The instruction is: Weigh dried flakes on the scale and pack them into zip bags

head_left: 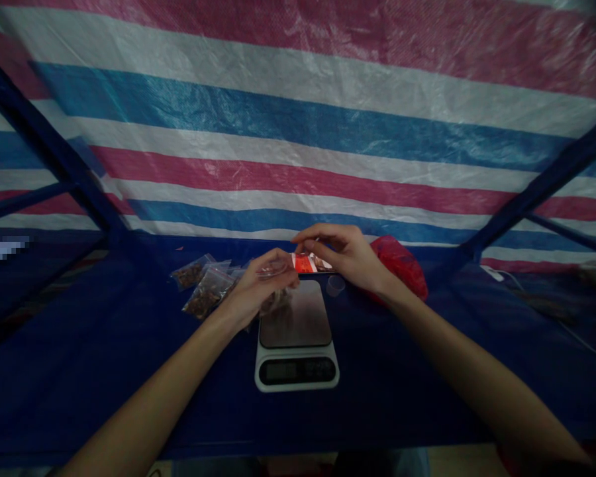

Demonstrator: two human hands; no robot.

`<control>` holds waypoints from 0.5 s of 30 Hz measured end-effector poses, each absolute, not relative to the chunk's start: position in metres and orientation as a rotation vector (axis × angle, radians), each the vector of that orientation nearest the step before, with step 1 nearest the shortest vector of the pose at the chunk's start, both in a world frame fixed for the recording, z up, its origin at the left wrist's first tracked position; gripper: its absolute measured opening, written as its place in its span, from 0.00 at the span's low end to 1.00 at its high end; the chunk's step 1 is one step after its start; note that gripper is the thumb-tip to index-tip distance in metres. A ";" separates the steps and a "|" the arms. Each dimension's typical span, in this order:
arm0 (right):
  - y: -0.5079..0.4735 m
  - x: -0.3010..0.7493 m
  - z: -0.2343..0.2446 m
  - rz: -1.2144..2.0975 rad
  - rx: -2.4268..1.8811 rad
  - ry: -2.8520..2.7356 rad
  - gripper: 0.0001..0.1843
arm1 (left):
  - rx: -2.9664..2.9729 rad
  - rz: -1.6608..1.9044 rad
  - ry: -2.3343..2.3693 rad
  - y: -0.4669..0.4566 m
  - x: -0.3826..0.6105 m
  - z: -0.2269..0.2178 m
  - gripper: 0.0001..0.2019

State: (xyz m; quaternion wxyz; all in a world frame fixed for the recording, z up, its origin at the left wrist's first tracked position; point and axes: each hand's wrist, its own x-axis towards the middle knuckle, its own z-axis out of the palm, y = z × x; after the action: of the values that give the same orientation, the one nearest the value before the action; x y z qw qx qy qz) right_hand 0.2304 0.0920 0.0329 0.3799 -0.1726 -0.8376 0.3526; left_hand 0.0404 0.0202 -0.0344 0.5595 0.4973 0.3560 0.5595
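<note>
My left hand (263, 281) is closed on a small clear plastic bag (277, 301) with brownish contents, over the far left of a kitchen scale (298, 318). The scale has a metal plate and a white body; I cannot read its display. My right hand (350, 255) hovers beyond the scale, fingers loosely curved and apart, with nothing visible in them. Under its fingertips lies a phone (308, 264) with a lit red and white screen, partly covered by both hands. Close to the scale's far right corner stands a small clear plastic cup (335, 285).
Several clear zip bags (206, 295) of brown dried pieces lie left of the scale. A red plastic bag (401, 268) sits behind my right wrist. Blue frame bars (87, 192) and a striped tarp (302, 132) enclose the blue tabletop (402, 397). A white cable (576, 338) runs along the right.
</note>
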 end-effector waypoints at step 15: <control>0.172 0.438 -0.057 0.488 -1.200 -2.449 0.18 | 0.956 1.258 0.652 0.022 0.041 -0.035 0.08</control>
State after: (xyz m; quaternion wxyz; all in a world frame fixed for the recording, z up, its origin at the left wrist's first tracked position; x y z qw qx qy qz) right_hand 0.4376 0.1723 -0.0574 0.1847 -0.4256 -0.8688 0.1731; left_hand 0.0410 0.0221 -0.0350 0.6563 0.4220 0.2876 0.5554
